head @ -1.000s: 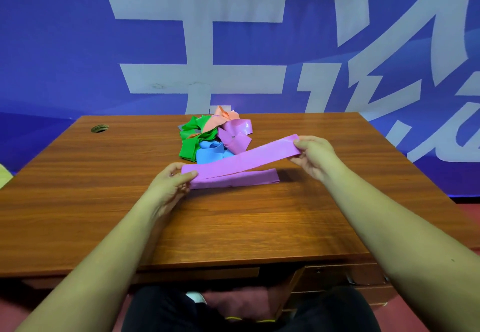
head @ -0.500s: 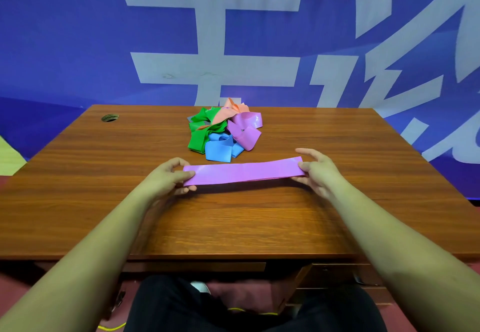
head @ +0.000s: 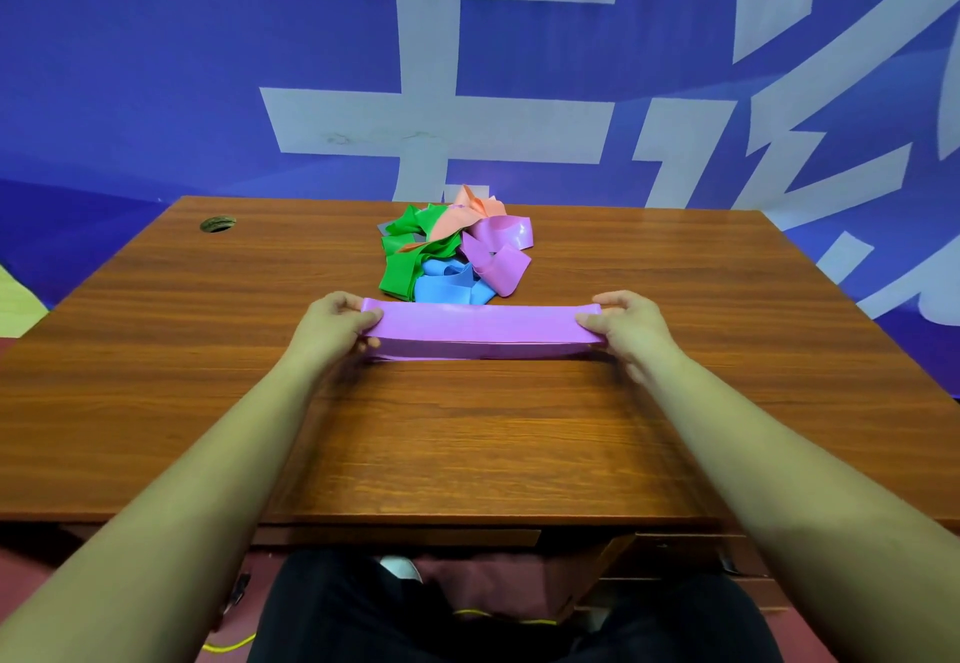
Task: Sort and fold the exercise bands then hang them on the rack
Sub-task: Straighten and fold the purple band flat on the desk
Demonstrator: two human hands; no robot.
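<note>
Lifted since a moment before, the folded purple exercise band (head: 480, 330) stretched level just above the wooden desk (head: 156, 350), its ends pinched by left hand (head: 332, 327) and right hand (head: 631, 330).

We hold both bare forearms stretched forward, our left hand (head: 332, 330) and right hand (head: 631, 327) level and well apart, fingers curled, each pinching one end of the purple band (head: 483, 330)

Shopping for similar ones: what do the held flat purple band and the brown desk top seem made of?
Flat purple band: likely thin latex or rubber, glossy; glare streaks, limp folded layers. Brown desk top: wood-grain laminate or veneer, can't tell which; semi-gloss, streaked grain, soft reflections.
</note>
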